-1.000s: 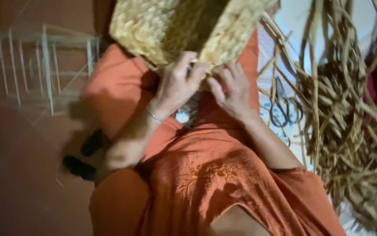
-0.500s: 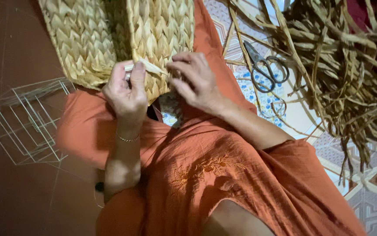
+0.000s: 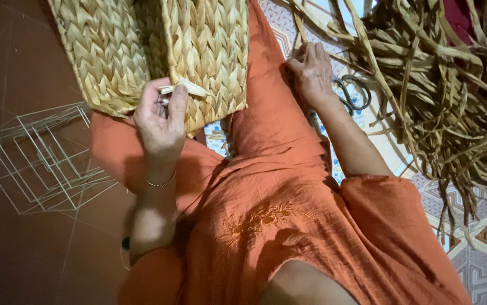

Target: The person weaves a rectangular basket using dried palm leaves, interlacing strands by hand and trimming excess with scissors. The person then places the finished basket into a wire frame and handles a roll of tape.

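Note:
A woven straw basket (image 3: 113,51) rests on my lap, against my orange clothing. My left hand (image 3: 160,120), with a thin bracelet on the wrist, pinches a short loose strand end (image 3: 190,87) at the basket's rim. My right hand (image 3: 311,69) is stretched out to the right and lies palm down on the patterned mat. Its fingers cover the blade end of a pair of scissors (image 3: 356,93) next to a long dry strand. I cannot see whether those fingers grip anything.
A big heap of dry brown weaving strands (image 3: 447,90) fills the right side, over the patterned mat (image 3: 481,248). Thin wire frames (image 3: 40,158) lie on the dark red floor at the left.
My right hand has left the basket rim and moved right onto the scissors by the strands. My left hand still holds the strand end at the rim.

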